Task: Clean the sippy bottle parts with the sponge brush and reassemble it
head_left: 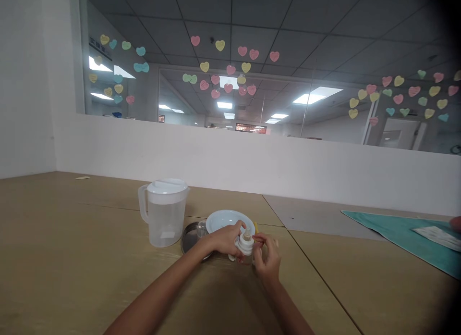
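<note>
The left hand [227, 240] holds the bottle [246, 246] at its collar, in front of the bowl [219, 218]. The right hand [268, 262] is bent narrow beside it, on what I cannot tell. A slack left grip could let sideways pressure tip the bottle

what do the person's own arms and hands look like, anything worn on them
The left forearm and right forearm are slim and bare, with no sleeve, watch or bracelet in view. The left hand and right hand are ungloved, with slender fingers; rings or small markings are too fine to tell.
</note>
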`<state>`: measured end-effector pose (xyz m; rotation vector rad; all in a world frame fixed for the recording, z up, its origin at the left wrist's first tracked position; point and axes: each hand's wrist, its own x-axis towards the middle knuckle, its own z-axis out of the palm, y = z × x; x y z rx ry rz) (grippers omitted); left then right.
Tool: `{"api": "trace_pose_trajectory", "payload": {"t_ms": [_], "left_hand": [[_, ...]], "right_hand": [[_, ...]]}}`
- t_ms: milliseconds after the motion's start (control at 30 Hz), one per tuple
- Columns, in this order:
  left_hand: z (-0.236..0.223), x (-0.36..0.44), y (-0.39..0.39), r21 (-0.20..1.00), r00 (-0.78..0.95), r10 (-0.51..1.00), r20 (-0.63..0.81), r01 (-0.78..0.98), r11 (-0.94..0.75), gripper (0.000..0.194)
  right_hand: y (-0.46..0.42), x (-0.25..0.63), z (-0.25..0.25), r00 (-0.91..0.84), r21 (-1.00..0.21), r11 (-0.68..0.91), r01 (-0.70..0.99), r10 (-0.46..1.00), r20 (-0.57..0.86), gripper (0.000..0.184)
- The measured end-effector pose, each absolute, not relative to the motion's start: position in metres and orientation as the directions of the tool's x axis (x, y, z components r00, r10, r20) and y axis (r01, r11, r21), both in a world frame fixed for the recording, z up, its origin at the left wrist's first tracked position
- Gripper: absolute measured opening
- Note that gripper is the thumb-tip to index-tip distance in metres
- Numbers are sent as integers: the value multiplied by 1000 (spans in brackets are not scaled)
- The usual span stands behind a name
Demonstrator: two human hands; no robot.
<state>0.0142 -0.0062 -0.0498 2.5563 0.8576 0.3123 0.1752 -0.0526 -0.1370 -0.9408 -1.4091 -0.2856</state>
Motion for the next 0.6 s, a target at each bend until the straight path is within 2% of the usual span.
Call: {"api": "trace_pose_trajectory", "payload": {"t_ms": [100, 233, 333, 467, 600], "left_hand": [[-51, 15, -5, 435, 780, 622, 71, 537, -723, 72], [-52, 15, -2, 396, 786, 614, 78, 540, -742, 66], [-51, 14, -3, 425, 778, 624, 76, 540, -726, 73], [-46, 14, -9, 398, 749, 660, 62, 588, -704, 80], [-42, 17, -16, 317, 723, 687, 73, 637, -703, 76]], "right_hand": [[-52, 173, -139, 202, -397, 640, 657, 358, 912, 11], [-48, 170, -140, 289, -612, 637, 468, 544, 788, 27], [-44, 169, -139, 251, -720, 620, 312, 677, 692, 37], [-41, 171, -141, 171, -752, 621, 222, 734, 657, 37], [-40, 171, -144, 158, -713, 648, 268, 701, 696, 35]]}}
